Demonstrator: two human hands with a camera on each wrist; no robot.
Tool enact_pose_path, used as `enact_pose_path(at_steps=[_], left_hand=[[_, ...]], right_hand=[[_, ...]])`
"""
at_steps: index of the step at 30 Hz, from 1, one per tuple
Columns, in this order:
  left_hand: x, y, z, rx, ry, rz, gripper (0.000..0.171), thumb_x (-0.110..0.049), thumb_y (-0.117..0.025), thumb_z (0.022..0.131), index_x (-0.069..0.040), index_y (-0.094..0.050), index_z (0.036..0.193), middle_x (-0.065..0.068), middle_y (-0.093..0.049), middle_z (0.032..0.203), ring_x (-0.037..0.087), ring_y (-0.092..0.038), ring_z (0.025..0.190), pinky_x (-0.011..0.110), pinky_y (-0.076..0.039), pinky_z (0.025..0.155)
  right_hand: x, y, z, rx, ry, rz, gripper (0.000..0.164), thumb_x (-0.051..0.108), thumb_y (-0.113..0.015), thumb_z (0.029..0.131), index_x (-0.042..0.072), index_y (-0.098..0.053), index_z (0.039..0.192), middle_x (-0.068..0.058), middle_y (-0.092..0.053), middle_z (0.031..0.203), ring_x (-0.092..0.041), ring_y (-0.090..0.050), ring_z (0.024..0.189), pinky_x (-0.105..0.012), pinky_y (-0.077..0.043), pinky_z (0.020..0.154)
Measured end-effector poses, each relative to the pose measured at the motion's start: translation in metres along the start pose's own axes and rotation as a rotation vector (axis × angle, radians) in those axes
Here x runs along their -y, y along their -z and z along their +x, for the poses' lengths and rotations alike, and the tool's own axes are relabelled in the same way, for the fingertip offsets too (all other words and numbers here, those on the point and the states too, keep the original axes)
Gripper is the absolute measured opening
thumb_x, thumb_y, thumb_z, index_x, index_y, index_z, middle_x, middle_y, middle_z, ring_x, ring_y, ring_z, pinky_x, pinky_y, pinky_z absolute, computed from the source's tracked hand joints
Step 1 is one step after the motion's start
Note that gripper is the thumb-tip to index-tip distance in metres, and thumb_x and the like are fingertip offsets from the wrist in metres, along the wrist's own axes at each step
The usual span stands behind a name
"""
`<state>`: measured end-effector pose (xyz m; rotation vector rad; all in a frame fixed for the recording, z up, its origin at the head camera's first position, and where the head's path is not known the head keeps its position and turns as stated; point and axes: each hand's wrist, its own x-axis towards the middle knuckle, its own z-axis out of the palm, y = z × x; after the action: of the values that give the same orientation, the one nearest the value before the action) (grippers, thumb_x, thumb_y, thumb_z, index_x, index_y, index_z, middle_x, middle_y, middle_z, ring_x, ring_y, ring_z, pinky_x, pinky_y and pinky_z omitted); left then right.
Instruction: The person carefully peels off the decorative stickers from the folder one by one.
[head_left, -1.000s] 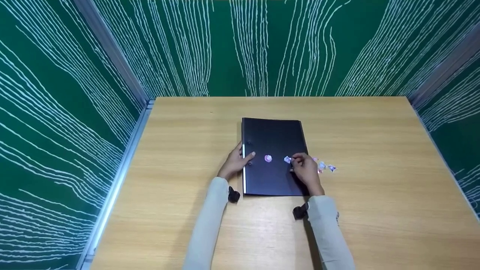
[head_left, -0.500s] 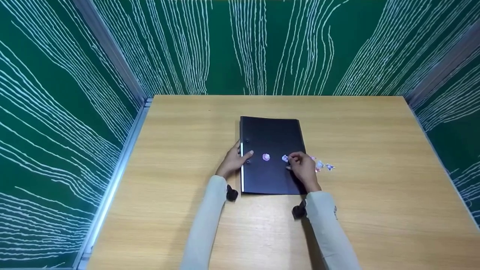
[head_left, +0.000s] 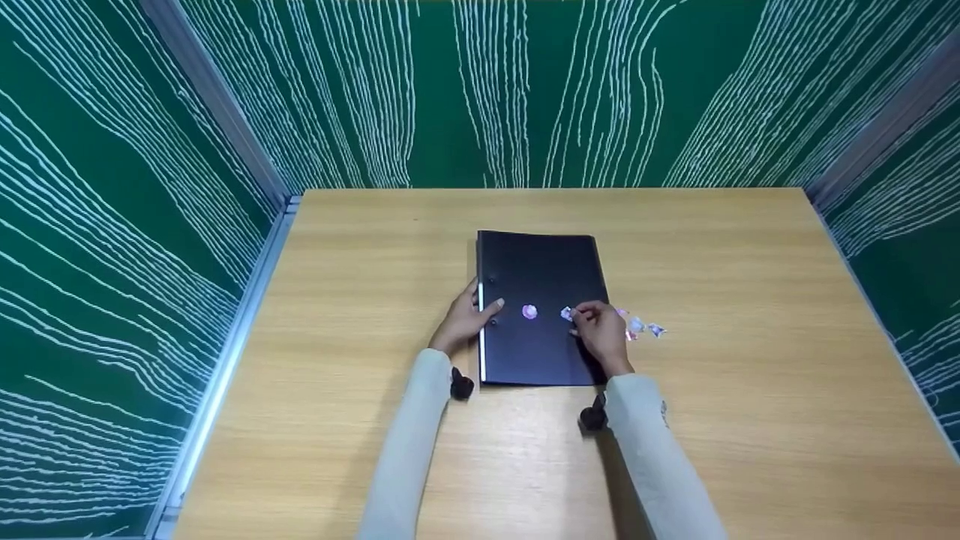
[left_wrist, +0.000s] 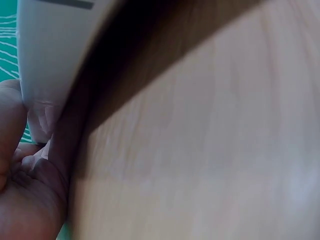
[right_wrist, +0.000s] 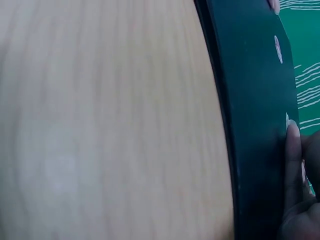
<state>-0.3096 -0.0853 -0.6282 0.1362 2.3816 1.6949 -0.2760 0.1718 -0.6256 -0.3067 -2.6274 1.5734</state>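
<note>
A black ring binder (head_left: 536, 352) lies on the wooden table, its spine at the left with a white strip. My left hand (head_left: 461, 322) grips that spine edge, thumb on the cover; in the left wrist view, fingers (left_wrist: 62, 145) reach under the pale spine (left_wrist: 55, 60). A round pink sticker (head_left: 529, 311) sits on the cover's middle. To its right, my right hand (head_left: 602, 334) pinches a small pale-purple sticker (head_left: 566, 313) at the cover. In the right wrist view its fingertips (right_wrist: 293, 131) hide most of that sticker.
Several small colourful stickers (head_left: 636, 325) lie on the table (head_left: 720, 405) just right of the binder. Green walls (head_left: 442, 97) with white wavy lines stand behind and at both sides, joined by grey metal posts (head_left: 225, 90).
The whole scene has shifted slightly up and left in the head view. Both hands keep their places on the binder, and the right fingers stay at the same sticker.
</note>
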Motion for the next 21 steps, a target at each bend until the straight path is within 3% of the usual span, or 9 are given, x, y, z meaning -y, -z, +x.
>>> enact_pose_path(at_steps=[5,13,21], left_hand=[[-0.0001,-0.0007,-0.0001,0.016,0.002,-0.081,0.076,-0.030,-0.064,0.097,-0.027,-0.021,0.160,0.007,-0.056,0.146,0.017,-0.070,0.109,0.032,-0.056,0.092],[0.0003,-0.0012,-0.0004,0.010,-0.005,-0.042,0.074,-0.030,-0.063,0.097,-0.027,-0.022,0.159,0.006,-0.054,0.149,0.017,-0.062,0.123,0.034,-0.048,0.106],[0.0020,-0.0020,-0.0002,0.022,-0.008,-0.080,0.074,-0.028,-0.063,0.098,-0.026,-0.021,0.160,0.012,-0.054,0.148,0.022,-0.067,0.115,0.032,-0.057,0.093]], right_hand=[[0.0007,0.0005,0.0019,0.025,-0.021,0.018,0.018,0.012,-0.066,0.094,-0.005,-0.067,0.099,0.000,-0.057,0.075,0.002,-0.057,0.052,-0.014,-0.054,0.056],[0.0004,0.0028,0.0037,0.058,-0.035,0.009,0.018,0.012,-0.063,0.095,-0.006,-0.066,0.100,0.002,-0.057,0.075,0.002,-0.058,0.052,-0.015,-0.053,0.055],[0.0013,0.0028,0.0044,0.072,-0.039,-0.022,0.018,0.013,-0.061,0.096,-0.005,-0.065,0.098,0.001,-0.055,0.075,0.000,-0.058,0.052,-0.015,-0.053,0.055]])
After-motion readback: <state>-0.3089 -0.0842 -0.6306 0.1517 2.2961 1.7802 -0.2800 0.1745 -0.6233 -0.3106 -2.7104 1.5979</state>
